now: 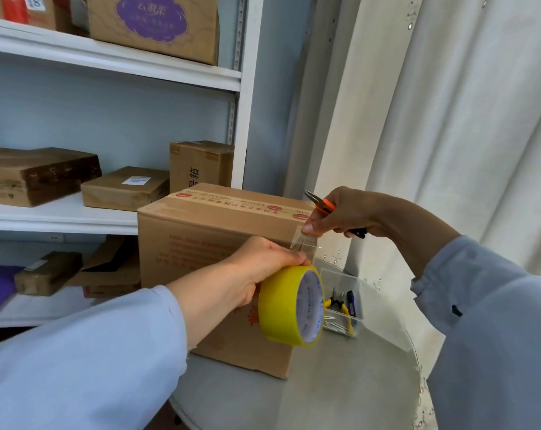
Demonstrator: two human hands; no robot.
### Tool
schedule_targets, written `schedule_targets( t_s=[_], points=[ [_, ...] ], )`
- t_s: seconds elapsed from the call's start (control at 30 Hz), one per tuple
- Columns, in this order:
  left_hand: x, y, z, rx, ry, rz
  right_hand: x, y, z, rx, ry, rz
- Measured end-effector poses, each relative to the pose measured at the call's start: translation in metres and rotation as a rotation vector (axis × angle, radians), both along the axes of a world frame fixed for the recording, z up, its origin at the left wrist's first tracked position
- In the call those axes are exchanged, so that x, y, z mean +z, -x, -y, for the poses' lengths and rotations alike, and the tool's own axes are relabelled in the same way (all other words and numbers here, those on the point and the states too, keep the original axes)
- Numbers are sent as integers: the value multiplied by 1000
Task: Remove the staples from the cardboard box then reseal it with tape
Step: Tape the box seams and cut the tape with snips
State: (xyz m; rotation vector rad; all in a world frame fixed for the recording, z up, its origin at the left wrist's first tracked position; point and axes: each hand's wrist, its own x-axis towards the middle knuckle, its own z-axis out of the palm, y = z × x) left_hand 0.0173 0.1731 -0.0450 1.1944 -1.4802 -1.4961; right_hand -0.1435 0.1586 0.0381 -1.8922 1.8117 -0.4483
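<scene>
Head view: cardboard box (219, 243) just behind both hands.
Left hand (257, 268): grips tape roll (289, 305).
Right hand (346, 212): pinches tape end (301, 240), holds pliers (322, 204).

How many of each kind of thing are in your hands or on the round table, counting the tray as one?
tape roll: 1
orange-handled scissors: 1
cardboard box: 1
clear tool tray: 1
Total: 4

Shelves (114, 62): white, against the wall, carrying brown boxes (125, 187).
Top shelf: box with purple label (153, 21).
Curtain (449, 119): white, hanging to the right.
Bench (340, 383): round, grey.
Clear tray (343, 302): on the bench, holding yellow-handled pliers (336, 302).
</scene>
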Motion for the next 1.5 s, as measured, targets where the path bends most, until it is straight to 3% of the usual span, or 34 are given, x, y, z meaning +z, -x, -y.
schedule_targets(
  t_s=[0.93, 1.03, 1.2, 1.5],
  points=[
    [-4, 0, 14, -20, -34, -13, -20, 4, 18, 141, 134, -23],
    [-5, 0, 14, -27, -40, -26, -24, 7, 17, 95, 137, -39],
    [-5, 1, 14, -14, -39, -43, -40, 12, 7, 21, 68, 120],
    [-7, 1, 22, 28, -33, -34, -38, -9, 16, -49, 132, 46]
  ],
)
